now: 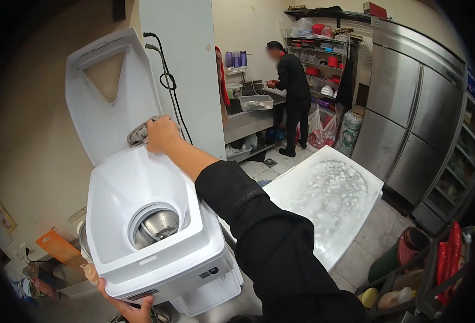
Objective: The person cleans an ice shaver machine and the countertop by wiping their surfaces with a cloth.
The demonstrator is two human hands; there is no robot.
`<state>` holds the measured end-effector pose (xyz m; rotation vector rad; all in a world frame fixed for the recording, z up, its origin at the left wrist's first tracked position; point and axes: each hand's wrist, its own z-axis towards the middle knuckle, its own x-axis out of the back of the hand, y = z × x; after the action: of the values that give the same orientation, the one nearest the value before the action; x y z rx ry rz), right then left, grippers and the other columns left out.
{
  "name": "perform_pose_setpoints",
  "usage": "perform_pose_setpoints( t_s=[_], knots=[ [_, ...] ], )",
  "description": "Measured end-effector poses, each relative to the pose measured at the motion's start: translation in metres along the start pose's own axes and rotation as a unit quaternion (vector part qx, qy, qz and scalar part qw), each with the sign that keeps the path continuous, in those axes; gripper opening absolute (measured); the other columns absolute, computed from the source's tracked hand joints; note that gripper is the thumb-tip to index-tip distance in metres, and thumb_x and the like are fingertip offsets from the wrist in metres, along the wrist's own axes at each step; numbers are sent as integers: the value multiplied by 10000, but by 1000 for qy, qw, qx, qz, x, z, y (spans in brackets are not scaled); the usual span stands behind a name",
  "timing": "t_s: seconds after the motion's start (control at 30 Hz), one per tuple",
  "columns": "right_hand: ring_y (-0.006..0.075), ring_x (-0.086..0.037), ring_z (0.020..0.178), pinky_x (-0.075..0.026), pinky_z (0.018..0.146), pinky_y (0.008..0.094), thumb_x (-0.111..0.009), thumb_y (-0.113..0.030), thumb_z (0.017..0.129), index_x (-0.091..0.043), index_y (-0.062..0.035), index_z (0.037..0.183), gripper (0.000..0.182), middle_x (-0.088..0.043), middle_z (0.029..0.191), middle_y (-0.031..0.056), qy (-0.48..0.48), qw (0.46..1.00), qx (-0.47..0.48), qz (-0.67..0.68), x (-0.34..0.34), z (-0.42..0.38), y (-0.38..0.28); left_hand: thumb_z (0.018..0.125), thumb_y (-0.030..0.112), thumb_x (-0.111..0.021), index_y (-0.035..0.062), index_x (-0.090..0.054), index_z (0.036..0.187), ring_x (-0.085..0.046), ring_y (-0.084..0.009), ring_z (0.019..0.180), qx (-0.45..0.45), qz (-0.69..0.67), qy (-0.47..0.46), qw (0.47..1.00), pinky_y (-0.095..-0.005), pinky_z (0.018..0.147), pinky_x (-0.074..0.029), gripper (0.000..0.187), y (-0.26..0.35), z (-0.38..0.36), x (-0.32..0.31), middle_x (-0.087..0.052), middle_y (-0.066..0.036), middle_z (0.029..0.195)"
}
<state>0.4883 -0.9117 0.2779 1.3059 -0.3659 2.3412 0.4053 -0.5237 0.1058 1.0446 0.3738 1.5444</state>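
A white plastic machine (205,255) with a hopper stands in front of me. Its lid (100,116), which has a triangular opening, is raised at the back. Down in the hopper, a round opening shows a metal part (160,223). My right hand (163,133) is closed around a crumpled grey cloth (139,134) at the hopper's back edge, near the base of the lid. At the machine's lower front left corner, my left hand (127,304) grips the casing, thumb on the front face; its other fingers are partly hidden.
A white-topped chest (323,199) with whitish marks stands to the right. Behind it, a person in black (294,91) works at a counter with a clear plastic tub (256,102). Steel refrigerator doors (391,102) line the right. Two cords (167,81) hang behind the machine.
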Motion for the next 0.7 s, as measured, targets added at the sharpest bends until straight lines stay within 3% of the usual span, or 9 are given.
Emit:
perform_pose_setpoints(
  t_s=[0.2,0.3,0.4,0.47,0.63,0.7],
  knots=[
    [325,-548,967,-505,762,363,-648,-345,736,-522,-11,1080,495,-614,998,188,6,1000,6,8,-1,0,1,652,337,-806,-90,-343,1289,-463,-333,1108,11,-21,-12,1000,-384,960,-357,896,-12,-1,0,-448,-249,1237],
    [323,-549,965,-492,779,355,-643,-346,741,-528,-13,1065,479,-615,995,187,9,1000,3,-2,-1,-1,1,639,332,-817,-63,-343,1305,-463,-347,1118,-30,41,12,999,-406,960,-364,908,5,0,0,-427,-255,1266],
    [323,-550,965,-490,774,351,-640,-321,728,-531,-12,1057,464,-615,988,189,7,1000,0,13,-1,-1,1,733,361,-733,-14,-355,1319,-450,-351,1143,-59,77,48,994,-445,962,-363,792,24,2,-3,-413,-252,1283],
    [324,-549,965,-487,776,352,-638,-305,719,-529,-12,1058,461,-614,986,191,9,1000,0,18,0,-1,1,618,662,-705,46,-152,1424,-247,-282,1306,-56,-57,29,996,-419,1069,-193,1155,10,6,-7,-216,-161,1404],
    [325,-546,963,-483,783,352,-634,-271,696,-526,-13,1061,459,-612,983,195,22,1000,1,4,-5,1,2,618,657,-710,52,-157,1424,-246,-280,1307,-56,-82,24,995,-415,1069,-194,1149,14,6,-9,-219,-161,1411],
    [321,-530,996,-522,715,416,-638,-358,748,-533,-23,1102,499,-608,1050,180,5,1000,3,-6,-5,3,2,618,655,-711,54,-158,1424,-245,-279,1307,-61,-80,24,995,-415,1069,-194,1148,15,6,-8,-219,-161,1412]
  ],
)
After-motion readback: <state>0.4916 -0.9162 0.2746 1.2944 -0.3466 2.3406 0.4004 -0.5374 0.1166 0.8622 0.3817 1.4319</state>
